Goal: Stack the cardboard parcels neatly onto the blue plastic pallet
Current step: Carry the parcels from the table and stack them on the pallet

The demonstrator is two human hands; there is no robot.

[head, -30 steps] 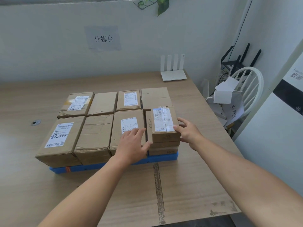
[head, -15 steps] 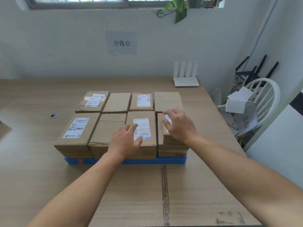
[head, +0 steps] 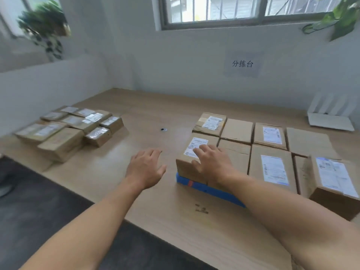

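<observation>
Cardboard parcels (head: 269, 136), 2 rows, on 1 blue pallet (head: 210, 189); right grip (head: 212, 164) touches 1.

One wide-angle camera, worn on the head, looked forward and down over the near edge of the wooden table (head: 148, 114), facing its far left corner. The blue pallet (head: 214, 190) sat close, right of centre; the loose parcels (head: 64, 133) lay farther off at left. The left hand (head: 145, 168) and right hand (head: 212, 164) sat mid-frame, the window (head: 214, 8) topping the view
</observation>
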